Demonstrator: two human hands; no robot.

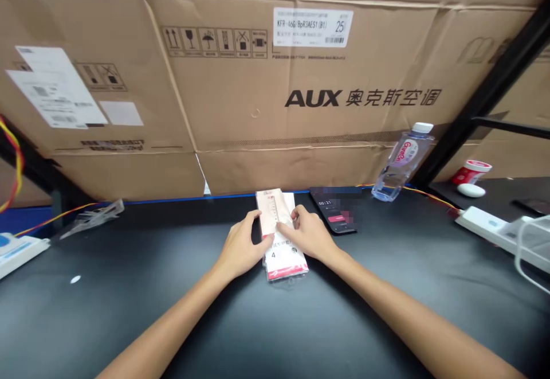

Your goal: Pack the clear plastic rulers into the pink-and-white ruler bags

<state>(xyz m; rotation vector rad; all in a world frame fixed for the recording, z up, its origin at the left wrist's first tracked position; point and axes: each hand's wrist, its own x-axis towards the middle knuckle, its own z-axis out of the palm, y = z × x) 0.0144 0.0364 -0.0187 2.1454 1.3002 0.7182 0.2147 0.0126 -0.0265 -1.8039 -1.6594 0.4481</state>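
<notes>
Packet (286, 264), seemingly plastic-wrapped, runs forward under left hand (239, 244) and right hand (308, 233).

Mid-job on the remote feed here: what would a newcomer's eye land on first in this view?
The big AUX air-conditioner carton dominates the top of the view, standing behind the black table. At the centre, the left hand and right hand meet on a flat pink-and-white packet. Just right of it lies a phone showing a timer, then a clear water bottle.

The phone screen (333, 210) is partly pixelated; the packet print (284, 263) is illegible.
</notes>
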